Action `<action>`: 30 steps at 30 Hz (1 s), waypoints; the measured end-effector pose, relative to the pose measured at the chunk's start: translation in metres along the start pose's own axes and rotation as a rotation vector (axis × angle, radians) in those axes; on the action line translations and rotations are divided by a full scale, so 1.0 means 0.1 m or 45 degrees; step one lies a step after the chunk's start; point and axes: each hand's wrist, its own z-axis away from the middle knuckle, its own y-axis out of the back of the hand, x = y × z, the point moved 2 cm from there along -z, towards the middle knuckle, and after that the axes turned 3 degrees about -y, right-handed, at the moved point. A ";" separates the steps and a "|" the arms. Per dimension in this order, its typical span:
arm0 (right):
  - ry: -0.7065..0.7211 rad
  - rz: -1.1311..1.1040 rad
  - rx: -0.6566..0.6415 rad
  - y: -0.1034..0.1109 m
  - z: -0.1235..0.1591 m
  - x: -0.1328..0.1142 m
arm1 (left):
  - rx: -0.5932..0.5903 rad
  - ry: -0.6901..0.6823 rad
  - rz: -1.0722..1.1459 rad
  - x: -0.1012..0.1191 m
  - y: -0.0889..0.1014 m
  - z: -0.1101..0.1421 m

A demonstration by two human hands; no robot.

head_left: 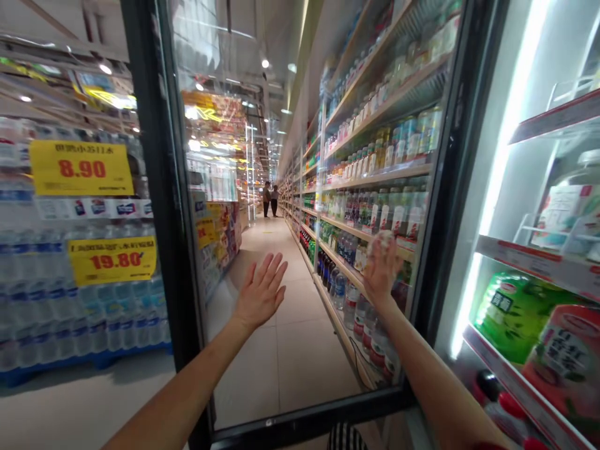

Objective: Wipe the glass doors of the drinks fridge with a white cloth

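Note:
A glass cooler door [309, 419] with a black frame stands open in front of me. My left hand [262, 290] is held up at the glass with its fingers stretched out, holding nothing; whether the palm touches the pane I cannot tell. Farther right, my right hand [380, 278] is up at the same pane, smeared by motion. A crumpled whitish patch [385, 240] shows at its fingertips, too blurred to name. Through the glass, shelves of bottles [360, 312] line the right side of an aisle.
Right of the door is the lit cooler, with a green drink bottle [515, 312] and a pink one [562, 369] on its shelf [525, 394]. At left, stacked water packs [84, 325] carry yellow price signs [82, 167]. Two people [270, 200] stand far down the aisle.

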 end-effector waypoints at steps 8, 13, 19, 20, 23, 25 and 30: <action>0.128 -0.043 0.033 0.01 -0.10 -0.30 | 0.008 0.011 0.002 0.00 0.00 0.01; 0.484 -0.051 -0.108 -0.01 0.09 -0.44 | -0.007 -0.017 0.036 -0.03 0.09 -0.03; -0.264 -0.060 0.148 -0.01 -0.36 0.05 | 0.094 0.096 -0.013 -0.29 0.28 -0.36; -0.291 -0.071 0.162 -0.01 -0.38 0.01 | 0.101 0.116 -0.024 -0.35 0.30 -0.42; -0.002 -0.096 0.074 -0.02 -0.26 -0.31 | 0.136 0.146 -0.074 -0.47 0.29 -0.54; 0.314 -0.105 -0.039 -0.02 -0.11 -0.50 | 0.149 0.137 -0.094 -0.52 0.26 -0.56; 0.339 -0.038 -0.114 0.02 -0.15 -0.19 | 0.126 0.137 -0.069 -0.57 0.22 -0.53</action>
